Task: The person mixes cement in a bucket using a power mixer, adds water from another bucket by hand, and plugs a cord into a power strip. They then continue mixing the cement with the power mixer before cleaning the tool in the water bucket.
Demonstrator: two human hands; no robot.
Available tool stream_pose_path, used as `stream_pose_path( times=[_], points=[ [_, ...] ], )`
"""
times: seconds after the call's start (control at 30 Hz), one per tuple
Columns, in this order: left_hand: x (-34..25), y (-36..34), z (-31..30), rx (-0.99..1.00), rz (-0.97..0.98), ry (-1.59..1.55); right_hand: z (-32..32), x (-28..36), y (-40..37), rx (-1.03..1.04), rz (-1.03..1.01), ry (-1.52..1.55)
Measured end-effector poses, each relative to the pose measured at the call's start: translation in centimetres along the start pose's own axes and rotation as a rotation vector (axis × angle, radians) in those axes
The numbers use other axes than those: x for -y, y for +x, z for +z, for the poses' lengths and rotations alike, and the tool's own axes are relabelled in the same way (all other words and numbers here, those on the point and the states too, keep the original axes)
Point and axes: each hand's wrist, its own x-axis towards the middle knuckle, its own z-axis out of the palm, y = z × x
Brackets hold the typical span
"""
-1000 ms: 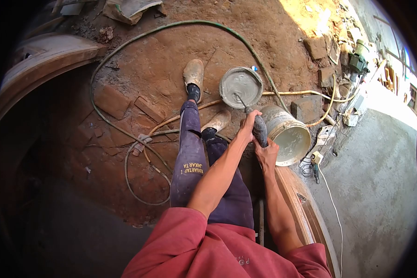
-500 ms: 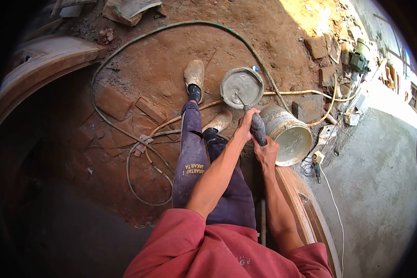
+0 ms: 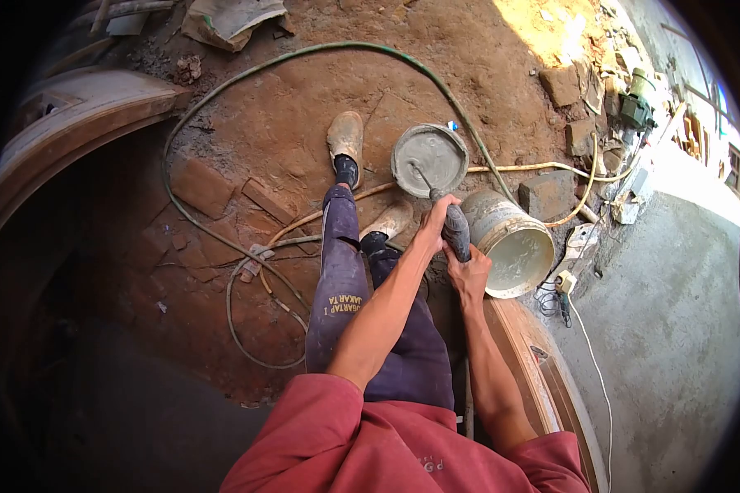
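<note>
Both hands hold a dark, mud-smeared power drill (image 3: 455,230), whose thin mixing rod (image 3: 420,174) slants down into wet grey mortar (image 3: 437,156). The mortar fills a round bucket (image 3: 395,167) just beyond my feet. My left hand (image 3: 437,220) wraps around the drill's front part. At the rear end, my right hand (image 3: 469,269) is closed on the handle; its fingers are partly hidden by the drill. Right beside my hands, a larger white bucket (image 3: 501,218) lies tipped, its mouth facing me and pale grey residue inside.
A green hose (image 3: 337,43) loops over the dirt around my feet. Broken bricks (image 3: 201,185) lie at left, and a grey block (image 3: 547,195) sits beyond the tipped bucket. A plug connector (image 3: 565,282) with a white cable rests on concrete. Curved wooden frames (image 3: 522,329) are on both sides.
The rod has shifted slightly within the mortar, and the surface swirl looks different. Both hands keep their hold on the drill; the view has moved a little.
</note>
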Motion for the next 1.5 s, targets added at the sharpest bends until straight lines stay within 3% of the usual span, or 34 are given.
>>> stream_pose_path(
  times=[0.23, 0.73, 1.1, 1.5],
  points=[
    [-1.0, 0.4, -0.2, 0.106, -0.001, 0.003, 0.0, 1.2, 0.4, -0.036, -0.026, -0.013],
    [-1.7, 0.0, 0.6, 0.022, 0.001, 0.042, -0.2, 1.6, 0.8, -0.033, 0.014, 0.002],
    [-2.3, 1.0, 1.0, 0.074, 0.084, 0.1, 0.0, 1.5, 1.5, -0.066, 0.004, 0.002],
    [-2.9, 1.6, 2.3, 0.106, 0.019, 0.067, -0.3, 1.4, 2.4, -0.155, -0.026, -0.049]
  ],
)
